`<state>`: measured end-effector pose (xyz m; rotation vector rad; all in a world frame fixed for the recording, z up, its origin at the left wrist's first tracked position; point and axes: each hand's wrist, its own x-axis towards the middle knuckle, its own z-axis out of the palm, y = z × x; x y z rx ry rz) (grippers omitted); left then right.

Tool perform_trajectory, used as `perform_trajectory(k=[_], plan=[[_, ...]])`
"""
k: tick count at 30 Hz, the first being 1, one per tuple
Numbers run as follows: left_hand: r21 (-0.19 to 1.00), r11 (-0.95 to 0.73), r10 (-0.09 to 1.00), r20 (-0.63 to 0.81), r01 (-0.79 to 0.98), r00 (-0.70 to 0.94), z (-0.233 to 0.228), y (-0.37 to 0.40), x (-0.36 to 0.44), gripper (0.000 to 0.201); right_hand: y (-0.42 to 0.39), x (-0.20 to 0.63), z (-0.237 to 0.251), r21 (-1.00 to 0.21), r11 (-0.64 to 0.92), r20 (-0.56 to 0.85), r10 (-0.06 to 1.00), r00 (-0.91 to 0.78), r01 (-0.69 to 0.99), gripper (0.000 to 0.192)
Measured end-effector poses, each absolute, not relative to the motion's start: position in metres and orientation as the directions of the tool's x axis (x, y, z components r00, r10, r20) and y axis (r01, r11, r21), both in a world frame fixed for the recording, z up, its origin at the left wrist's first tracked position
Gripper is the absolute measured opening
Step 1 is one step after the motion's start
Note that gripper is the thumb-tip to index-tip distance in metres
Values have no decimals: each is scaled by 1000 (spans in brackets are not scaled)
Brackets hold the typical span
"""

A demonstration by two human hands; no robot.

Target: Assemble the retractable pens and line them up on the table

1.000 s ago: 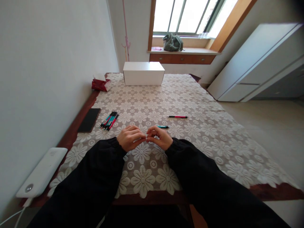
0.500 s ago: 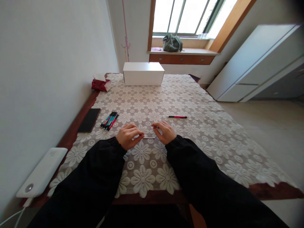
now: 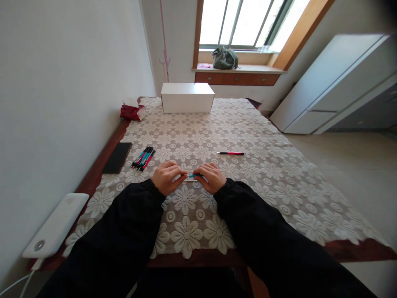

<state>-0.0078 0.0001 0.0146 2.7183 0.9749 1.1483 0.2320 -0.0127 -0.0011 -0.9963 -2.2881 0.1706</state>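
Observation:
My right hand [image 3: 210,177] pinches a teal and black pen [image 3: 192,176], held level just above the tablecloth. At the pen's left end the thumb and fingertips of my left hand [image 3: 169,177] are pressed together, closed on its tip; what exactly sits between them is too small to make out. Just below the pen runs a thin whitish rod [image 3: 190,180], its ends partly hidden by my fingers. I cannot tell whether that rod lies on the cloth or is held.
A red and black pen [image 3: 231,153] lies beyond my right hand. To the left are several teal, red and black pens [image 3: 143,158], a dark flat slab [image 3: 117,158] and a white power bank [image 3: 56,225] with cables. Farther back stand a white box [image 3: 187,102] and a red tissue pack [image 3: 132,112].
My right hand has moved left and a little down, up to the left fingertips. The teal pen now shows between the hands. My left hand stays nearly still.

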Motion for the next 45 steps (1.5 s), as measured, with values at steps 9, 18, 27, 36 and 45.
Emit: perform_trajectory(k=[9,18,27,36,45], plan=[[264,-828,538,622,494,569,13,1,-10,15,-16,227,-5,-446,703,488,710,-509,554,21],[261,-839,512,677,478,529,15,0,-11,13,-26,225,0,-531,740,541,671,-507,412,34],[296,-787,586,632,541,507,11,2,-10,16,-28,229,8,-607,655,633,741,-224,450,17],[299,-800,594,517,521,616,8,4,-11,19,-26,229,14,-623,637,643,748,-168,454,12],[235,-820,567,455,522,686,-1,9,-13,12,-21,232,7,-656,604,583,786,-205,452,20]])
